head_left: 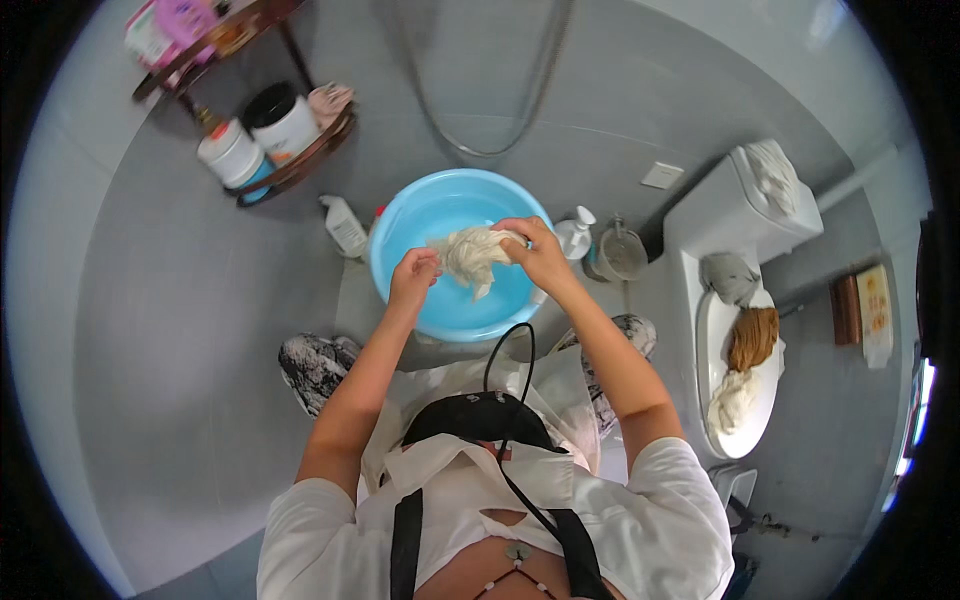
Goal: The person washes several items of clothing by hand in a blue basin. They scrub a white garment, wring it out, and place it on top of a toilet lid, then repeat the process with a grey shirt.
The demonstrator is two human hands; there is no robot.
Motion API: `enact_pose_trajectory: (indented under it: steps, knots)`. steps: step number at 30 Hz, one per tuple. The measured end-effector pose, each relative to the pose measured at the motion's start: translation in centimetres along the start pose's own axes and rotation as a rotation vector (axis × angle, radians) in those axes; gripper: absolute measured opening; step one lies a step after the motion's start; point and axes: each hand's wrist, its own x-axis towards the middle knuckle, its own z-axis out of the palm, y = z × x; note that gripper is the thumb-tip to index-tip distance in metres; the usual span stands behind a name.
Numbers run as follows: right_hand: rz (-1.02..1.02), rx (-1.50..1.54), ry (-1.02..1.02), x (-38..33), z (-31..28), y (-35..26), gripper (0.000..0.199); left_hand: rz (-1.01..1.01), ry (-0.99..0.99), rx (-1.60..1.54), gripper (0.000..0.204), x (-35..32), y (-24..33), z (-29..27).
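Both of my hands hold a wet, off-white cloth [470, 256] above a round light-blue basin [420, 215] on the grey floor. My left hand [413, 277] grips the cloth's left end. My right hand [535, 252] is closed around its right end. The cloth is bunched and twisted between them, with a tip hanging down toward the basin. My forearms reach forward from the lower edge, and my knees flank the basin.
A white toilet [735, 215] stands at the right, with brown, grey and cream cloths piled on its lid. A pump bottle [575, 235] and a small metal pail [620, 255] sit beside the basin. A corner rack [270, 130] with jars and a white bottle [345, 225] are at the left.
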Motion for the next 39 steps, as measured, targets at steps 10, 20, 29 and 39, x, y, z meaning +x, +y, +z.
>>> enact_pose_trajectory:
  steps: [10, 20, 29, 39]
  knots:
    - [-0.052, -0.524, 0.081, 5.4, 7.5, 10.2, 0.023, 0.283, -0.073, 0.685, 0.027, 6.2, -4.4, -5.2]
    - [0.159, -0.885, -0.429, 4.4, 7.8, 11.6, 0.054, 0.176, -0.445, 1.522, 0.063, 8.5, -5.8, 0.8]
    - [0.343, -0.887, -0.446, 7.2, 9.8, 12.8, 0.05, -0.067, -0.448, 1.543, 0.057, 12.2, -8.2, 0.0]
    - [0.326, -0.083, 0.106, 8.1, 8.3, 18.5, 0.046, -0.128, 0.072, 0.491, 0.041, 14.5, -7.2, -3.7]
